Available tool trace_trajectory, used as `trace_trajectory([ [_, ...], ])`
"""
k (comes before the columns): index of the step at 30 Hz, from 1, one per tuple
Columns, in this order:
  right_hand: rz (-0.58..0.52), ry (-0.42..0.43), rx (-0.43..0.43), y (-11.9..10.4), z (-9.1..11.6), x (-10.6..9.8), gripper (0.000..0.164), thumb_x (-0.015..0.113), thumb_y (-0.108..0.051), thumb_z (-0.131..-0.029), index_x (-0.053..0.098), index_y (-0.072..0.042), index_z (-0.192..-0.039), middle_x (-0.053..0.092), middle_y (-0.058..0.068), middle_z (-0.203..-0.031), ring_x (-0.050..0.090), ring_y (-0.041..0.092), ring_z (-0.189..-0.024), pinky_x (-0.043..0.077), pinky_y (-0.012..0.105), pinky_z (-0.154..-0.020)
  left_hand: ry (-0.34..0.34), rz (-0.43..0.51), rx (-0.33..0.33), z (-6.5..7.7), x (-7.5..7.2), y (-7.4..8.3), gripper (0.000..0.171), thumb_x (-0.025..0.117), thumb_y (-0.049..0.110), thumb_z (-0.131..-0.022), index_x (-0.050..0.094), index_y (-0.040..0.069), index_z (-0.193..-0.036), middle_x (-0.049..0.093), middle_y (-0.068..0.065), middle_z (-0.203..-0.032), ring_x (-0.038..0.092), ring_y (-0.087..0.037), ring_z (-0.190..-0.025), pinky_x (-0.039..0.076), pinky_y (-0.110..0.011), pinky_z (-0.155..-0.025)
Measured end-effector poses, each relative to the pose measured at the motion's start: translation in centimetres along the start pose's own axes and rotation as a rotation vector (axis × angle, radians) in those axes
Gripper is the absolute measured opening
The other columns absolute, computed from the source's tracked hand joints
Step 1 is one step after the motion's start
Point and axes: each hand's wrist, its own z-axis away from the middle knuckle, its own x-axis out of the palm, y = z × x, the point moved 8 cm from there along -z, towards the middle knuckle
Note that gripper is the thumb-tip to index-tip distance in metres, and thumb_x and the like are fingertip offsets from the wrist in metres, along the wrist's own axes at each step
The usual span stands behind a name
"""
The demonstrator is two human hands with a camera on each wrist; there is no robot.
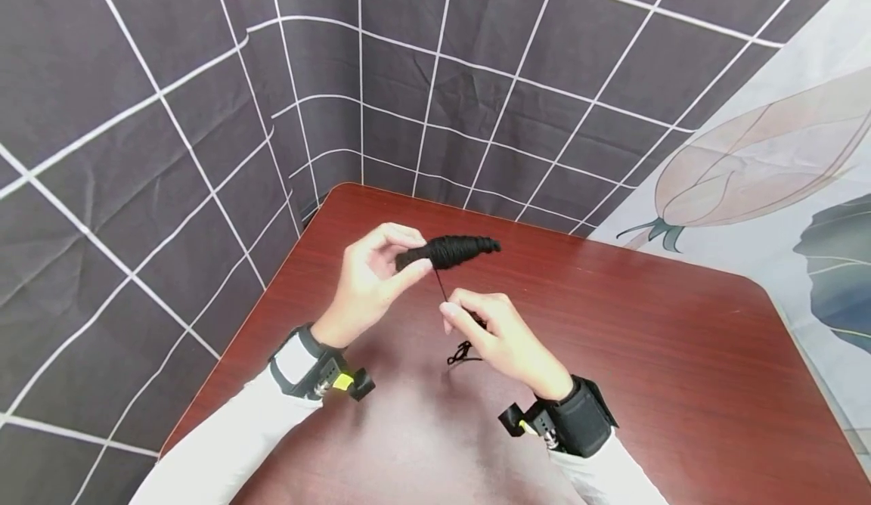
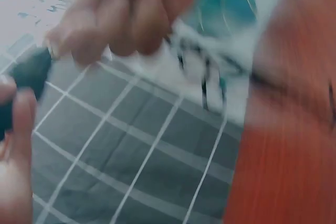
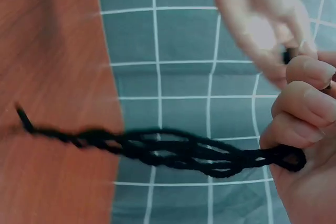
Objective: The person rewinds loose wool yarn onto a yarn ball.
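My left hand point(image 1: 367, 271) grips the near end of a tapered black yarn spool point(image 1: 463, 250), its narrow tip pointing right. A taut black strand point(image 1: 441, 284) runs down from the spool to my right hand point(image 1: 500, 335), which pinches it between thumb and fingers. From beneath the right hand hangs a tangle of looped yarn point(image 1: 463, 352). In the right wrist view this looped yarn point(image 3: 184, 150) trails out leftward from under the curled fingers. Blurred in the left wrist view, the dark spool point(image 2: 31, 74) lies between the left fingers and thumb.
Both hands are over a reddish-brown table point(image 1: 653, 339) with rounded corners. Grey cloth with white grid lines point(image 1: 401, 74) stands along its back and left sides. A pale cloth printed with flower shapes point(image 1: 748, 157) borders the right. Each wrist wears a black strap.
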Motion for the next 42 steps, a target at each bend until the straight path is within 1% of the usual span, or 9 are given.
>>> trace_trajectory([
  [5,0.038,0.076,-0.029,-0.5,-0.1,-2.1,0.019,0.059,-0.009,-0.089,0.06,-0.016,-0.072,0.055,-0.006,-0.062,0.045,0.004,-0.053,0.037,0.019,-0.045,-0.202,-0.336,0.02,0.3,0.7,0.3,0.018,0.07,-0.012,-0.069,0.062,-0.005,-0.084,0.059,-0.015,-0.087,0.057,-0.02,-0.079,0.054,-0.029,-0.063],
  [10,0.032,0.167,-0.043,0.2,-0.1,-3.6,0.013,0.063,-0.006,-0.086,0.064,-0.014,-0.076,0.059,-0.006,-0.066,0.046,0.006,-0.054,0.038,0.02,-0.045,-0.559,0.052,-0.103,2.1,3.2,-0.5,0.018,0.068,-0.014,-0.071,0.06,-0.003,-0.083,0.057,-0.015,-0.089,0.054,-0.024,-0.085,0.055,-0.028,-0.069],
  [12,0.028,0.157,-0.045,0.6,-0.1,-3.0,0.014,0.061,-0.004,-0.086,0.063,-0.013,-0.076,0.058,-0.005,-0.066,0.047,0.007,-0.055,0.039,0.021,-0.046,-0.536,0.23,-0.128,2.1,3.3,-0.6,0.022,0.065,-0.019,-0.071,0.058,-0.004,-0.085,0.056,-0.016,-0.091,0.052,-0.03,-0.087,0.054,-0.027,-0.073],
  [15,0.018,0.117,-0.032,1.1,0.1,-1.2,0.019,0.057,0.0,-0.088,0.062,-0.01,-0.073,0.058,0.0,-0.063,0.048,0.006,-0.056,0.042,0.024,-0.048,-0.335,0.282,-0.055,1.0,1.8,-0.5,0.027,0.065,-0.019,-0.07,0.061,0.002,-0.087,0.059,-0.012,-0.094,0.052,-0.034,-0.09,0.052,-0.027,-0.077],
  [21,0.035,0.044,-0.078,-0.4,0.5,0.4,0.022,0.055,-0.003,-0.09,0.056,-0.014,-0.071,0.052,-0.005,-0.059,0.046,0.002,-0.054,0.04,0.019,-0.047,0.006,-0.024,-0.005,0.1,-2.1,-1.3,0.025,0.07,-0.013,-0.07,0.064,-0.002,-0.091,0.06,-0.006,-0.095,0.058,-0.028,-0.087,0.054,-0.023,-0.075],
  [25,0.049,0.142,-0.118,-1.4,0.1,-2.6,0.02,0.06,0.0,-0.085,0.06,-0.015,-0.071,0.055,-0.008,-0.062,0.049,0.004,-0.054,0.04,0.017,-0.047,-0.154,-0.25,-0.033,0.5,-1.6,-2.2,0.021,0.073,-0.007,-0.071,0.065,0.001,-0.089,0.059,-0.006,-0.091,0.058,-0.018,-0.083,0.054,-0.022,-0.068],
  [31,0.08,0.208,-0.058,0.0,-0.3,-5.4,0.017,0.062,-0.003,-0.085,0.064,-0.015,-0.073,0.057,-0.007,-0.063,0.046,0.006,-0.053,0.038,0.019,-0.047,-0.482,0.056,-0.151,2.0,1.4,-2.0,0.021,0.07,-0.007,-0.074,0.058,0.001,-0.088,0.055,-0.012,-0.092,0.055,-0.027,-0.084,0.055,-0.026,-0.069],
  [36,0.042,0.095,-0.007,1.5,0.4,-2.3,0.02,0.058,0.0,-0.087,0.063,-0.012,-0.072,0.058,-0.002,-0.06,0.047,0.004,-0.055,0.04,0.021,-0.047,-0.344,0.132,-0.076,1.0,0.8,-0.7,0.03,0.06,-0.015,-0.077,0.054,-0.009,-0.106,0.055,-0.013,-0.097,0.051,-0.032,-0.091,0.054,-0.028,-0.074],
  [42,0.045,-0.067,-0.051,-0.5,1.3,0.0,0.025,0.058,-0.01,-0.09,0.051,-0.017,-0.066,0.044,-0.008,-0.057,0.038,0.0,-0.052,0.033,0.016,-0.046,-0.232,-0.065,0.033,0.3,0.3,1.0,0.027,0.056,-0.017,-0.079,0.063,-0.014,-0.105,0.054,-0.019,-0.103,0.05,-0.031,-0.096,0.052,-0.022,-0.07],
])
